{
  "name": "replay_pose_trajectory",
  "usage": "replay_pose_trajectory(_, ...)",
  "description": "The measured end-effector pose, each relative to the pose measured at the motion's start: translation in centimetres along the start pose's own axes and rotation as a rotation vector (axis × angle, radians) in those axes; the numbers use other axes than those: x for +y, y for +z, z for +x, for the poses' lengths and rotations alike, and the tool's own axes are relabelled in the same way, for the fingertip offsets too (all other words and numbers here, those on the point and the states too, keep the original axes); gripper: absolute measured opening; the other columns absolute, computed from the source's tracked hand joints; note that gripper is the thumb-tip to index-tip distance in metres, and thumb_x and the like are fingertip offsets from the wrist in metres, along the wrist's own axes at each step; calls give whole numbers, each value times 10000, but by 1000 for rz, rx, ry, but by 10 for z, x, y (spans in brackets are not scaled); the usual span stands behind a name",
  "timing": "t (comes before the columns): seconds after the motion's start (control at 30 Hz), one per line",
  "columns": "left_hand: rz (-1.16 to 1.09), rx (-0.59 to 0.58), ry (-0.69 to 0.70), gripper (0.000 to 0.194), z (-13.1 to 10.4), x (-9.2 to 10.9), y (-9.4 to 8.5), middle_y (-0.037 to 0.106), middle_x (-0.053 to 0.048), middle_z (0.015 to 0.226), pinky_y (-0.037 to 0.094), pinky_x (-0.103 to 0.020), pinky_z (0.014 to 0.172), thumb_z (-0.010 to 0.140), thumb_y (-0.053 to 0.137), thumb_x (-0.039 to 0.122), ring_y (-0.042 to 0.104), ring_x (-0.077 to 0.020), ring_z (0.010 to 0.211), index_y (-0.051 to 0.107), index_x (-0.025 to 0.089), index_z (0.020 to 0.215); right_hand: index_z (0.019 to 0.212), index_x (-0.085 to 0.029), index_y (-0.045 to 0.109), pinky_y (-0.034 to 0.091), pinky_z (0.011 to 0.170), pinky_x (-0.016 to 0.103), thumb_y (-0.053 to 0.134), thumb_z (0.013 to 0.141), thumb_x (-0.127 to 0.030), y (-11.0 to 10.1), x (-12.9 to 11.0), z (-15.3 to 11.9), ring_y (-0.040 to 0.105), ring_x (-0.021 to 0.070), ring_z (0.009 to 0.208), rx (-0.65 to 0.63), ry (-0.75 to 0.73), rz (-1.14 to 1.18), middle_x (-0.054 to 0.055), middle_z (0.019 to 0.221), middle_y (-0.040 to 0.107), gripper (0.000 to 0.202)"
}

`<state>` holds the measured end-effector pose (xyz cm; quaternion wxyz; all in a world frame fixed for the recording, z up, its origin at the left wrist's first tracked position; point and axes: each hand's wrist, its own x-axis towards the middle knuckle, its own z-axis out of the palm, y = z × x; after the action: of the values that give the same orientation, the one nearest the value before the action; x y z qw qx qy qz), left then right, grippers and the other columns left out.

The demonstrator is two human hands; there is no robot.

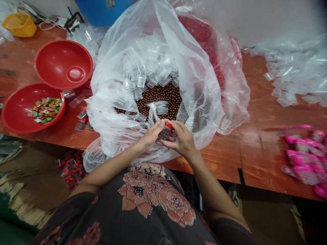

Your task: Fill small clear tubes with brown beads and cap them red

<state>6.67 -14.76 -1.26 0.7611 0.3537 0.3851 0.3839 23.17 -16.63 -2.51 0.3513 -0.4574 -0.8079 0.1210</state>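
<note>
Between both hands is a small clear plastic box (166, 133) of brown balls with a red cap (169, 126). My left hand (153, 133) has its fingers closed at the box's left side, by the cap. From the right, my right hand (183, 139) wraps round the box, its fingers on the cap and underneath. Just beyond them, a large translucent plastic bag (201, 85) lies open with many brown balls (163, 93) inside. Clear empty boxes (150, 64) are heaped on the balls at the back of the bag.
Two red bowls stand left; the nearer bowl (15, 119) holds small colourful wrapped pieces (47, 109). Filled red-capped boxes (73, 168) sit below the table's front edge. Pink items (306, 160) and clear plastic pieces (301, 71) lie right. A yellow basket (20, 25) is back left.
</note>
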Motion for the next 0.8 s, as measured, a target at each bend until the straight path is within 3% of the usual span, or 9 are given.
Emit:
replay_pose_trajectory(0.13, 28, 56, -103, 658, -2, -4, 9, 649, -47, 748, 439, -236, 476, 919, 391, 685, 561, -115, 530, 532, 182, 1321, 1346, -215, 526, 532, 963, 482, 720, 764, -488, 8, -8, -2, 606, 299, 1143, -23, -28, -5, 153, 1252, 610, 671)
replay_pose_trajectory(0.27, 42, 128, -84, 566, -6, -3, 8, 556, 12, 612, 373, -216, 437, 939, 430, 588, 476, -95, 461, 525, 188, 1328, 1392, -206, 486, 502, 998, 491, 679, 810, -532, 5, -10, 0, 571, 300, 1199, -137, -39, 41, 156, 1300, 593, 694)
replay_pose_trajectory(0.33, 29, 121, -77, 531, -7, 1, 5, 543, 28, 593, 352, -205, 418, 951, 420, 525, 442, -87, 431, 490, 192, 1360, 1405, -218, 476, 507, 989, 455, 604, 883, -517, -3, -2, 4, 571, 265, 1195, -167, -33, 90, 137, 1305, 597, 615)
replay_pose_trajectory(0.47, 5, 64, -111, 551, -8, 14, 0, 553, 34, 568, 285, -179, 374, 962, 350, 455, 399, -83, 391, 409, 180, 1436, 1172, -222, 668, 514, 878, 388, 462, 982, -386, -14, 34, 10, 615, 215, 956, 30, 192, -62, 96, 1024, 670, 324)
replay_pose_trajectory(0.6, -13, 7, -110, 658, -5, 18, -2, 595, 7, 555, 294, -188, 372, 955, 240, 522, 417, -100, 379, 393, 132, 1463, 941, -197, 748, 491, 809, 376, 484, 954, -319, -7, 64, 10, 578, 213, 826, -66, 245, -219, 85, 846, 658, 292)
replay_pose_trajectory(0.7, 26, -58, -89, 736, -2, 16, -5, 631, -16, 564, 305, -196, 376, 943, 187, 586, 442, -107, 371, 399, 125, 1475, 871, -201, 747, 495, 812, 366, 494, 941, -301, -3, 64, 10, 587, 204, 825, -83, 261, -182, 77, 823, 667, 281)
replay_pose_trajectory(0.8, 77, -94, -58, 741, -1, 12, -8, 665, -39, 599, 311, -203, 381, 945, 194, 602, 472, -109, 384, 411, 140, 1482, 982, -218, 726, 522, 833, 377, 580, 909, -345, -7, 40, 13, 631, 200, 860, 50, 354, 35, 61, 909, 708, 206)
